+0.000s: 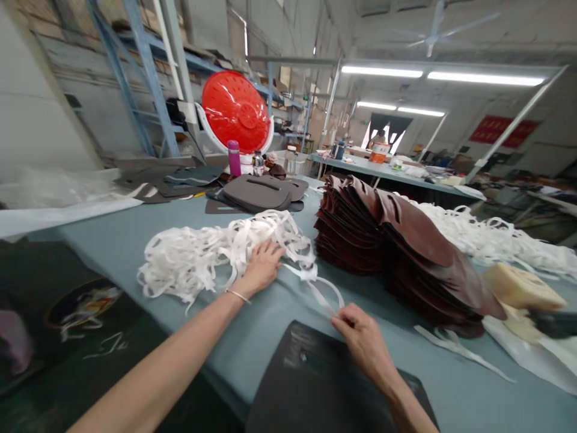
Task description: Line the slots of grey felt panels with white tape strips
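Your right hand (363,340) pinches the end of a white strip (319,297) between thumb and fingers; your left hand (264,266) lies open on the loose white pile (183,264) that strip trails toward. Below your right hand sits a dark panel (288,391); beyond, brown stacked pieces (419,240) rest on the counter (250,340).

A big red round thing (235,108) sits in a white frame (209,136). Near it stand a purple bottle (234,159) and a small clear bottle (258,164). Blue shelves (143,75) rise on the left. An orange and white tub (379,153) is on the far desk (354,166). Up high are long bright lights (484,79) and a ceiling fan (431,42).
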`<state>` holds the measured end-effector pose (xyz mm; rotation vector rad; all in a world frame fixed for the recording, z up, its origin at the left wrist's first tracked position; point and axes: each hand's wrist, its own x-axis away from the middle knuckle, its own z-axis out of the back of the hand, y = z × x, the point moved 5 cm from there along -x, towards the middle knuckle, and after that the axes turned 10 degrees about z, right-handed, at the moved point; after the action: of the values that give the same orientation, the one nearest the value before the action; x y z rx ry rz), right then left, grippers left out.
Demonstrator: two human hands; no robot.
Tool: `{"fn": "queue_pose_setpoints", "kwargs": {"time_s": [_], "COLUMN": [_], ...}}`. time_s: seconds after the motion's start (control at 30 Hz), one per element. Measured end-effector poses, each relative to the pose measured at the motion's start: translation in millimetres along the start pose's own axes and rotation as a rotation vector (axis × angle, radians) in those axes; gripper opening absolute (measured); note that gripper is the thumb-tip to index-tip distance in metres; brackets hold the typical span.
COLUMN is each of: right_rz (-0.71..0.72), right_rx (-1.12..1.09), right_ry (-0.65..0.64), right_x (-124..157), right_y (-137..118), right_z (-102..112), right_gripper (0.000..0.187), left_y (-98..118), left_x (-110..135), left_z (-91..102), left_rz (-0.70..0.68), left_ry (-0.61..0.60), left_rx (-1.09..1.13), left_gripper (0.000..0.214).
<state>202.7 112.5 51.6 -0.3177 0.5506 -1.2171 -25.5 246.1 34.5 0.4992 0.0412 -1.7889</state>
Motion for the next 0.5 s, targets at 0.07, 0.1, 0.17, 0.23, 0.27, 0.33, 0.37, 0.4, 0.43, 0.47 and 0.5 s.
{"fn": "queue_pose_setpoints", "kwargs": {"time_s": [0.07,0.1,0.17,0.23,0.27,0.33,0.37,0.4,0.43,0.47,0.5], "right_rz": [-0.096,-0.136,-0.162,-0.128,-0.104,-0.069,-0.057,-0.044,-0.028,-0.007,0.013], "right_rx": [-0.132,-0.163,-0.144,-0.114,-0.106,-0.097,-0.093,-0.088,-0.085,-0.086,-0.090], "right_ry": [0.065,0.102,0.168,0.224,0.239,0.246,0.238,0.225,0.214,0.201,0.190], "right_x": [40.3,56.1,77.2,86.1,87.3,85.7,83.8,81.8,80.1,79.0,78.9], "right_y": [20.5,28.4,36.8,36.1,33.5,25.7,20.5,14.2,7.1,-0.7,-8.3], "right_z": [23.2,34.5,54.0,66.5,69.1,67.6,64.2,59.7,55.2,50.9,47.4], "right_gripper": [0.029,0.029,0.028,0.027,0.027,0.026,0.026,0.024,0.022,0.019,0.017], "left_y": [-5.2,-6.2,-5.1,1.8,8.3,30.7,47.2,67.4,90.5,113.7,133.3], "left_x": [-5.0,-6.7,-8.8,-8.1,-5.8,5.0,13.7,24.7,38.0,52.9,67.3], "left_z": [-7.5,-10.0,-10.9,-4.9,1.3,19.7,30.2,40.7,49.6,55.0,58.5], "left_rz": [-0.015,-0.022,-0.036,-0.046,-0.046,-0.060,-0.088,-0.147,-0.248,-0.361,-0.433], "left_ry": [-0.040,-0.059,-0.092,-0.121,-0.130,-0.113,-0.098,-0.079,-0.077,-0.126,-0.178], "left_rx": [0.010,0.012,0.017,0.017,0.015,0.028,0.051,0.093,0.154,0.218,0.284], "left_gripper": [0.037,0.035,0.035,0.041,0.048,0.061,0.065,0.066,0.064,0.063,0.060]}}
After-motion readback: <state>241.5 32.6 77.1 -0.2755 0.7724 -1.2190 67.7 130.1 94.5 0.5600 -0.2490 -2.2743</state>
